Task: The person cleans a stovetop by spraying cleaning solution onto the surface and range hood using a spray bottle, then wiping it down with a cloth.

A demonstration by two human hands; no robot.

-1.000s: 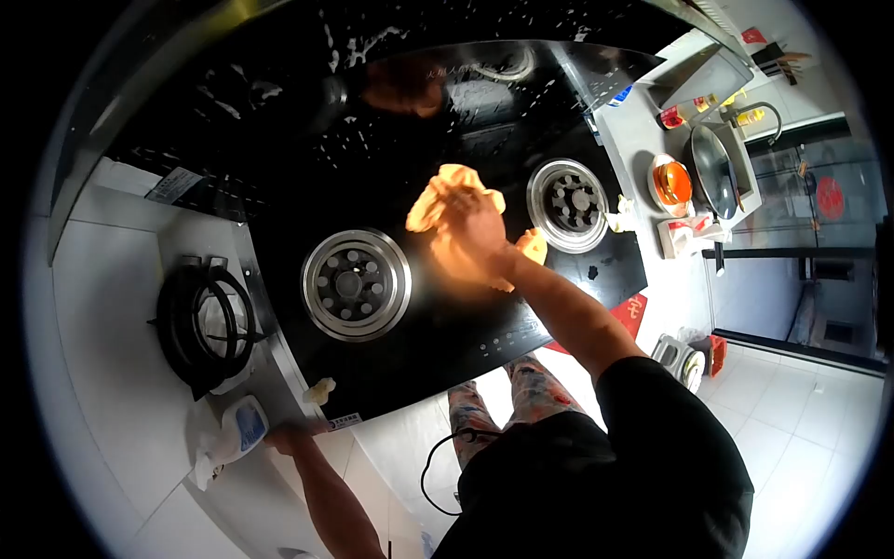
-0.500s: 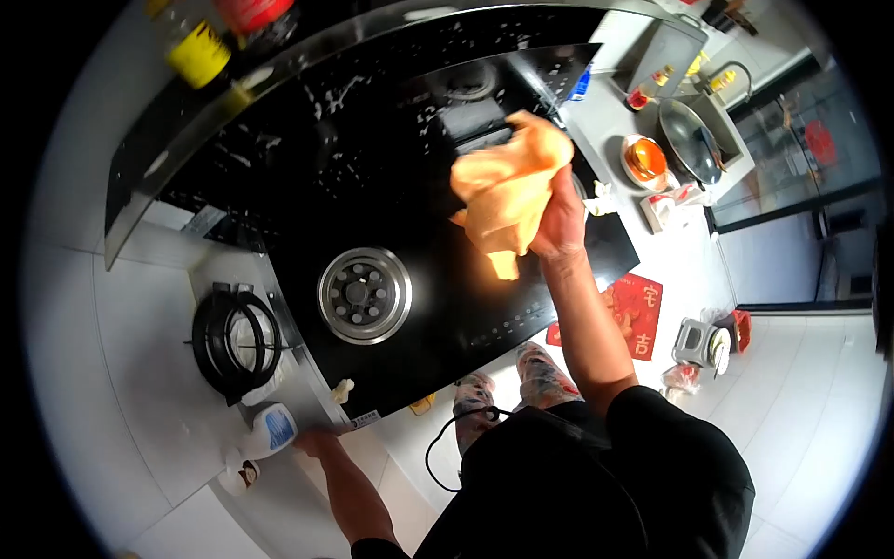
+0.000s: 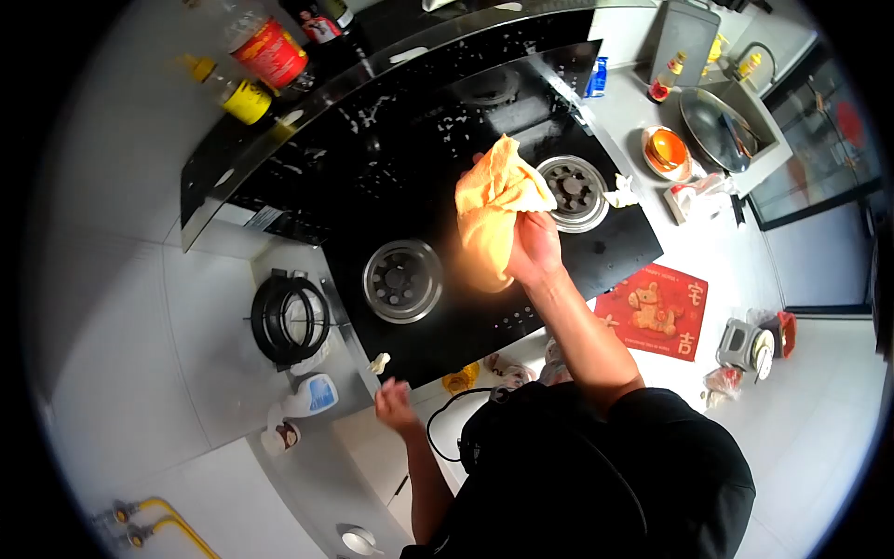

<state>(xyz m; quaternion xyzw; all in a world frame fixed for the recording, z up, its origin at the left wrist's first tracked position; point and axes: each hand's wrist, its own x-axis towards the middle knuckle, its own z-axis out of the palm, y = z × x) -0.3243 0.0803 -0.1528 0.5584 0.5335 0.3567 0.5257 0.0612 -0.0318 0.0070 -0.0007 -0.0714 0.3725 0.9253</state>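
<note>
My right hand [image 3: 537,247] holds a bunched orange cloth [image 3: 498,200] above the black glass cooktop [image 3: 447,335], between the two round burners. The left burner [image 3: 402,281] shows whole, and the right burner [image 3: 573,193] lies just beyond the cloth. My left hand [image 3: 396,404] is over the cooktop's front left edge, slightly blurred, its fingers apart and nothing in them. Near it lies a small crumpled whitish scrap [image 3: 379,363]. Another white crumpled piece [image 3: 621,192] rests beside the right burner.
Black pan supports [image 3: 289,320] and a white spray bottle [image 3: 312,396] are on the left counter. At the right are orange bowls [image 3: 666,149], a lidded pan [image 3: 715,129] and a sink [image 3: 768,154]. Sauce bottles [image 3: 270,53] stand on the hood at the upper left. A red mat [image 3: 652,310] lies below.
The orange cloth was lifted off the cooktop in my right hand and now hangs bunched lower over it. My left hand has come away from the counter edge near the spray bottle. The view has shifted.
</note>
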